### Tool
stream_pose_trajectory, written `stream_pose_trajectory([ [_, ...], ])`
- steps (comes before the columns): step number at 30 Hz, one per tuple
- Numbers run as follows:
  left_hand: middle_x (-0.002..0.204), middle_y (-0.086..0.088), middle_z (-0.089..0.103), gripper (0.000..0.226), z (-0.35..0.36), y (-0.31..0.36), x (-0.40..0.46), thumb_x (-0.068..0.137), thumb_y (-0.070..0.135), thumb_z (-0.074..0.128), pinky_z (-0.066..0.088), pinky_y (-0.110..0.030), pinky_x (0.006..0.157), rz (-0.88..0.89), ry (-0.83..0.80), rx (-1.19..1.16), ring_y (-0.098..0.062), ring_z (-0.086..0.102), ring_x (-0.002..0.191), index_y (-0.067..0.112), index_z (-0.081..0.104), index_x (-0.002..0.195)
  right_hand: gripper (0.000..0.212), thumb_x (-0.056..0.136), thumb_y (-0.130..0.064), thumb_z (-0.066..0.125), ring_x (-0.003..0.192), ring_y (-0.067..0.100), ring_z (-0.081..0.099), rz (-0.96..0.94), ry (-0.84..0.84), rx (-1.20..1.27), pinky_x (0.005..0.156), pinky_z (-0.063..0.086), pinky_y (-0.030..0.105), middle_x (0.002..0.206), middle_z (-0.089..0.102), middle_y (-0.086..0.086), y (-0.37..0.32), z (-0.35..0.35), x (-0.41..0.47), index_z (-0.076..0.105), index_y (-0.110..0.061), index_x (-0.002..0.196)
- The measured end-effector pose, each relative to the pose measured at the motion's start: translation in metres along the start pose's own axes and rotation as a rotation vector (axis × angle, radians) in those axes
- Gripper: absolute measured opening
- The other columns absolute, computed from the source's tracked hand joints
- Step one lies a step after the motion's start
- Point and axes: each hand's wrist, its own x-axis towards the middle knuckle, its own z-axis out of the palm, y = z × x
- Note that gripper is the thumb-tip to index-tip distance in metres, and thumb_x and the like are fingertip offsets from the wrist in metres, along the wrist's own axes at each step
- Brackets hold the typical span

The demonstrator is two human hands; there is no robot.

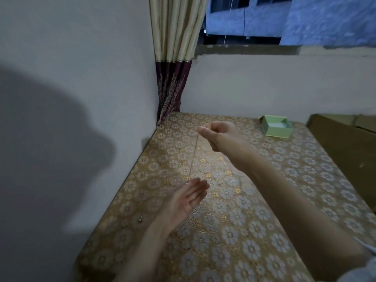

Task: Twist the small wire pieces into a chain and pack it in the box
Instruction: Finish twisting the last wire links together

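Thin wire chain (194,153) hangs from the pinching right hand (218,132) toward the left hand (188,197) (fingers straight).

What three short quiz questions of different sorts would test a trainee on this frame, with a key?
1. True or false: the green box on the table is open.
2. Which of the hands pinches the top end of the chain: A the left hand, B the right hand?
3. Fill in: the chain hangs down toward the open ____ hand.

Key: 1 true; 2 B; 3 left. The box stands at the far right of the table, away from both hands. Whether the chain's lower end touches the left fingers is hard to tell.
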Motion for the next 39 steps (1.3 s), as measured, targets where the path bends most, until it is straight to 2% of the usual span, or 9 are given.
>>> stream_pose_trajectory([
  [6, 0.086, -0.026, 0.069, 0.041, 0.034, -0.002, -0.012, 0.078, -0.016, 0.024, 0.06, -0.037, 0.066, 0.012, 0.206, -0.353, -0.036, 0.07, 0.076, -0.011, 0.059, 0.098, 0.022, 0.093, -0.026, 0.057, 0.044, 0.004, 0.032, -0.059, -0.044, -0.166, 0.043, 0.028, 0.016, 0.058, 0.042, -0.004, -0.006, -0.009, -0.035, 0.061, -0.009, 0.079],
  [8, 0.083, -0.027, 0.068, 0.039, 0.047, -0.002, -0.017, 0.074, -0.012, 0.025, 0.059, -0.041, 0.067, -0.002, 0.224, -0.392, -0.038, 0.07, 0.072, -0.011, 0.059, 0.094, 0.023, 0.092, -0.023, 0.057, 0.039, -0.001, 0.033, -0.096, -0.077, -0.256, 0.042, 0.029, 0.01, 0.057, 0.044, -0.006, -0.006, -0.009, -0.047, 0.062, -0.003, 0.084],
  [14, 0.089, -0.03, 0.068, 0.047, 0.085, -0.018, -0.027, 0.101, 0.023, 0.029, 0.056, -0.05, 0.067, -0.15, 0.231, -0.382, -0.039, 0.07, 0.072, -0.013, 0.058, 0.1, 0.022, 0.092, -0.025, 0.059, 0.041, -0.003, 0.04, -0.158, -0.084, -0.408, 0.048, 0.03, 0.012, 0.051, 0.043, -0.013, 0.0, -0.013, -0.066, 0.055, -0.028, 0.07],
  [18, 0.095, -0.029, 0.068, 0.046, 0.102, -0.027, -0.021, 0.102, 0.021, 0.028, 0.056, -0.049, 0.068, -0.218, 0.188, -0.395, -0.038, 0.07, 0.075, -0.013, 0.059, 0.103, 0.015, 0.092, -0.029, 0.058, 0.047, 0.002, 0.04, -0.211, -0.038, -0.602, 0.049, 0.03, 0.013, 0.056, 0.045, -0.012, 0.0, -0.028, -0.064, 0.057, -0.025, 0.077],
  [22, 0.072, -0.023, 0.069, 0.044, 0.111, -0.028, 0.003, 0.101, 0.019, 0.03, 0.058, -0.041, 0.053, -0.217, 0.229, -0.387, -0.03, 0.07, 0.058, -0.009, 0.06, 0.087, 0.013, 0.091, -0.029, 0.058, 0.059, -0.001, 0.048, -0.193, -0.066, -0.828, 0.056, 0.038, 0.012, 0.069, 0.056, -0.016, 0.024, -0.049, -0.061, 0.069, -0.022, 0.091],
  [26, 0.062, -0.017, 0.067, 0.039, 0.117, -0.033, 0.041, 0.101, 0.02, 0.033, 0.057, -0.032, 0.047, -0.236, 0.282, -0.272, -0.024, 0.068, 0.051, -0.004, 0.059, 0.085, 0.02, 0.093, -0.033, 0.052, 0.076, 0.008, 0.064, -0.156, -0.087, -0.906, 0.072, 0.053, 0.028, 0.088, 0.072, -0.007, 0.055, -0.072, -0.041, 0.071, -0.027, 0.099],
  [30, 0.06, -0.008, 0.061, 0.034, 0.119, -0.041, 0.091, 0.097, 0.019, 0.045, 0.053, -0.024, 0.051, -0.306, 0.314, -0.035, -0.018, 0.06, 0.052, 0.003, 0.06, 0.072, 0.028, 0.094, -0.037, 0.05, 0.061, 0.006, 0.054, -0.08, 0.035, -0.652, 0.06, 0.044, 0.023, 0.067, 0.063, -0.006, 0.086, -0.102, -0.008, 0.066, -0.022, 0.076],
  [34, 0.05, 0.005, 0.047, 0.032, 0.125, -0.052, 0.142, 0.097, 0.027, 0.044, 0.029, -0.02, 0.049, -0.34, 0.306, 0.544, -0.009, 0.039, 0.048, 0.014, 0.055, 0.071, 0.036, 0.095, -0.033, 0.05, 0.048, 0.007, 0.036, 0.22, 0.144, -0.191, 0.048, 0.028, 0.018, 0.053, 0.044, -0.007, 0.117, -0.138, 0.013, 0.059, -0.017, 0.064],
  [39, 0.056, 0.004, 0.043, 0.034, 0.154, -0.037, 0.143, 0.098, 0.032, 0.043, 0.03, -0.019, 0.048, -0.295, 0.0, 1.224, -0.008, 0.037, 0.049, 0.016, 0.054, 0.07, 0.034, 0.096, -0.027, 0.048, 0.044, 0.007, 0.032, 0.644, 0.218, 0.361, 0.045, 0.025, 0.02, 0.05, 0.038, -0.006, 0.121, -0.163, 0.007, 0.049, -0.014, 0.064],
])
